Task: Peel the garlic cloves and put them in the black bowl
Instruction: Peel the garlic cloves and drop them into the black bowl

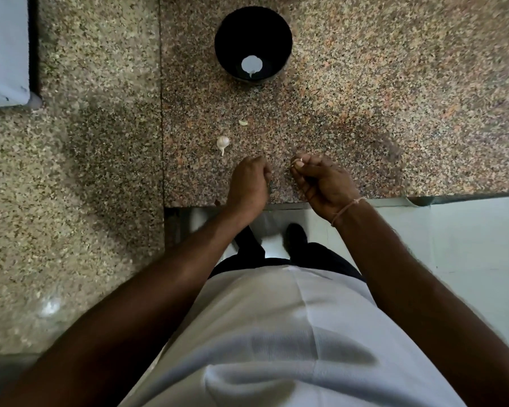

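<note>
Right hand: right hand [325,182] hovers over the near edge of the speckled brown granite counter [365,98], fingers curled, thumb and fingertips pinching a small pale garlic clove [298,162] of which only a bit shows.
Left hand: left hand [249,183] sits just beside the right one, fingers curled under; whether it holds anything cannot be told from this angle.
Loose garlic: a small white unpeeled garlic piece with a short stem [223,142] lies on the counter just beyond the left hand; a pale curved scrap, clove or skin, [242,122] lies a little farther toward the bowl.
Bowl: round black bowl [235,33] stands at the far side of the counter, well apart from both hands, with a white roundish garlic piece [251,64] on its bottom.
Wrist: thin pinkish thread band [346,210] circles the right wrist.
Clothing: white shirt [276,333] fills the lower view.
</note>
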Demonstrator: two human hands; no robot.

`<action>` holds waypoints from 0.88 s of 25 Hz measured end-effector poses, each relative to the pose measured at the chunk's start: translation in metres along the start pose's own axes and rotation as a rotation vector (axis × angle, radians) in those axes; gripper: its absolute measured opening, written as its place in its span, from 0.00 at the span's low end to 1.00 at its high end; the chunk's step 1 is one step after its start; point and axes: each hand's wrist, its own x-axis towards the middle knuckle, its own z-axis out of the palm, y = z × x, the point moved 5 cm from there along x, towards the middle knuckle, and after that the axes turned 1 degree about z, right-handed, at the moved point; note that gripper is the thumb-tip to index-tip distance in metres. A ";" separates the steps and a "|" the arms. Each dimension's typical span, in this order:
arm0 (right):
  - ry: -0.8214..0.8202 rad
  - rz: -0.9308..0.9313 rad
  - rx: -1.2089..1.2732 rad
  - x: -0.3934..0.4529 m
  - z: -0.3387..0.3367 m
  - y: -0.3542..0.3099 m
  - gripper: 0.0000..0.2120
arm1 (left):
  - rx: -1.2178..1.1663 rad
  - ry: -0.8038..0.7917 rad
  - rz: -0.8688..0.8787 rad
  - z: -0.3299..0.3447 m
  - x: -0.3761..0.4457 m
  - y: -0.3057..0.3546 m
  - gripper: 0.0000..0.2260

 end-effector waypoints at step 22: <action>-0.693 0.699 -1.026 -0.140 -0.001 0.224 0.09 | -1.592 1.224 -0.877 0.099 -0.391 -0.048 0.06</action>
